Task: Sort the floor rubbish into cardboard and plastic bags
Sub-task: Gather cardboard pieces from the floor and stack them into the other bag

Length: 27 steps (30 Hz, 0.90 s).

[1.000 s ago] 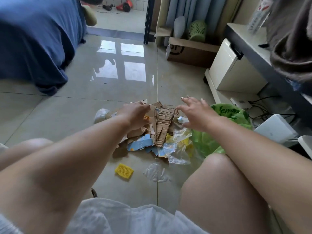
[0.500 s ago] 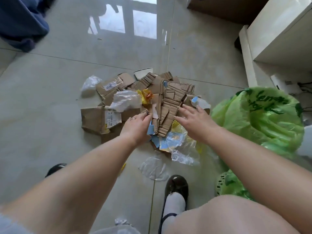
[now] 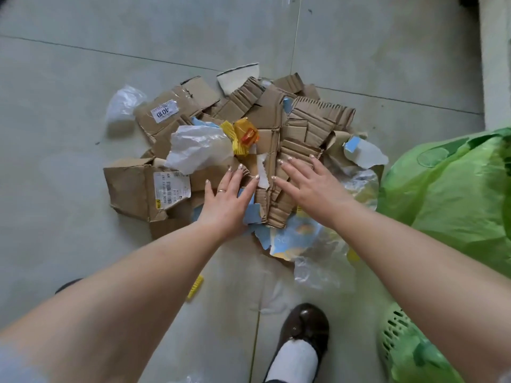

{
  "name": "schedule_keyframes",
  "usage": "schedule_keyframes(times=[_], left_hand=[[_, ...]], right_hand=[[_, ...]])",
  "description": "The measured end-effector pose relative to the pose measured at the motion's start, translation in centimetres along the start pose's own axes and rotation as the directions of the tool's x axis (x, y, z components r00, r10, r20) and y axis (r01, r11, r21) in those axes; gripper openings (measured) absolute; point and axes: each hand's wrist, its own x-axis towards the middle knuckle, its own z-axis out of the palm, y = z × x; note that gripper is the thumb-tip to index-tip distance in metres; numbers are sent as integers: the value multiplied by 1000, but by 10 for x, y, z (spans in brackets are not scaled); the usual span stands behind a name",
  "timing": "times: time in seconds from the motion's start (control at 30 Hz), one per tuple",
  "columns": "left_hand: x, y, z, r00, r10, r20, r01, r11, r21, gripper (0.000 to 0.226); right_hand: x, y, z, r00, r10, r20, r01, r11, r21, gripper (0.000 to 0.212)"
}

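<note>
Reaching into a floor heap: left hand (image 3: pixel 225 201) flat, fingers straight and spread, resting on brown cardboard beside a blue-printed scrap (image 3: pixel 250 210); right hand (image 3: pixel 309 183) likewise flat, fingers splayed on a strip of corrugated cardboard (image 3: pixel 301 150); neither hand clamped on anything, the two just beside each other with the strip's edge between. Surrounding the hands: mixed rubbish pile (image 3: pixel 265 114) lying on the tiled floor (image 3: pixel 69 230), with a labelled flattened box (image 3: pixel 138 189) to the left, a second labelled piece (image 3: pixel 168 114) beyond it, crumpled white plastic (image 3: pixel 197 149) and an orange-yellow wrapper (image 3: pixel 243 135) on top, clear film (image 3: pixel 320 266) and a printed blue-and-yellow wrapper (image 3: pixel 293 239) at the near edge. Further out: stray clear bag (image 3: pixel 123 102) apart at the left, small yellow scrap (image 3: pixel 195 286) near the forearm, green plastic bag (image 3: pixel 453 194) at the right, green perforated basket (image 3: pixel 398 338) below it, dark shoe (image 3: pixel 302 324) at the bottom. Sorting barely begun, by appearance. Risks: plastic interleaved with cardboard, so lifting a stack likely to carry film or wrappers into the wrong bag; torn loose pieces apt to slide and scatter; only one bag visible, cardboard destination not seen.
</note>
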Motion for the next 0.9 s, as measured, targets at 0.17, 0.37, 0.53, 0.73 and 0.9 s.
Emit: schedule_keyframes(times=[0.17, 0.37, 0.53, 0.73, 0.9], left_hand=[[13, -10, 12, 999, 32, -1, -32, 999, -5, 104], [12, -32, 4, 990, 137, -33, -139, 989, -59, 88], [10, -28, -1, 989, 68, -128, -96, 968, -233, 76], [8, -25, -12, 967, -44, -252, -51, 933, -357, 68], [-16, -31, -40, 932, -13, -362, -117, 935, -334, 64]], right_hand=[[31, 3, 23, 998, -50, -39, 52, 997, 59, 63], [40, 6, 36, 976, -51, -210, 52, 999, -2, 56], [45, 4, 25, 956, 7, -295, -12, 1000, -15, 50], [38, 0, 2, 938, -40, -344, 41, 999, -4, 43], [-5, 2, -19, 910, -37, -413, 12, 998, -63, 42]])
